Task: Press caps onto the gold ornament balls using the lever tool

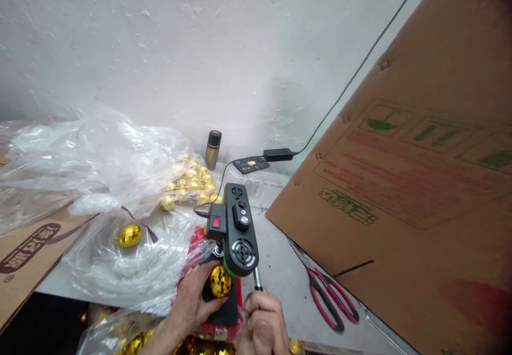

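Note:
My left hand (194, 300) grips a shiny gold faceted ball (220, 282) between thumb and fingers, over the black base (230, 312) of a small bench drill press. The black drill press head (240, 229), with a red switch (216, 221) on its side, stands just beyond the ball. My right hand (264, 320) is wrapped round the metal lever (257, 278) on the press's right side. Whether the drill bit touches the ball is hidden under the head. A red plastic sheet (196, 248) lies beneath the base.
A large cardboard box (400, 184) leans in from the right, beside red-and-black scissors (330, 296). Plastic bags (100, 157) with gold balls (190, 181) fill the left, near a loose gold ball (128, 236). A spray can (213, 149) and power adapter (279, 155) are behind.

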The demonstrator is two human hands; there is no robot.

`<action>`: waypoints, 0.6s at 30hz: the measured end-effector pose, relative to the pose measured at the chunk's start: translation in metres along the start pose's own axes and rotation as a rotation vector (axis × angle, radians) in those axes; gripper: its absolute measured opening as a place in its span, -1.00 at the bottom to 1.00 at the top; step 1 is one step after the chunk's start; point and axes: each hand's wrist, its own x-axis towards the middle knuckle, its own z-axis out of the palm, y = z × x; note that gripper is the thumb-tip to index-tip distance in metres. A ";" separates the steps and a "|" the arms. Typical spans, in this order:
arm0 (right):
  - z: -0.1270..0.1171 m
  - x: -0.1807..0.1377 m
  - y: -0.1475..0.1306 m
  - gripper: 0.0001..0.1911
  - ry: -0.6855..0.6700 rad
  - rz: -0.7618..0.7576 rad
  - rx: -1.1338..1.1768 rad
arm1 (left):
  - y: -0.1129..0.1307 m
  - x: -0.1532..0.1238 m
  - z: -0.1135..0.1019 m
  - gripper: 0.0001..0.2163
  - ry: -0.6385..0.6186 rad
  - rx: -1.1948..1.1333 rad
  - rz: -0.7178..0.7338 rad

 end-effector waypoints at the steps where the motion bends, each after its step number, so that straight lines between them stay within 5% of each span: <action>1: -0.001 -0.002 0.002 -0.56 -0.009 0.010 0.005 | 0.000 0.000 0.000 -0.46 0.004 -0.001 -0.001; 18: 0.005 -0.006 0.018 -0.59 0.065 -0.034 0.041 | 0.007 0.002 -0.002 -0.41 -0.045 -0.060 -0.047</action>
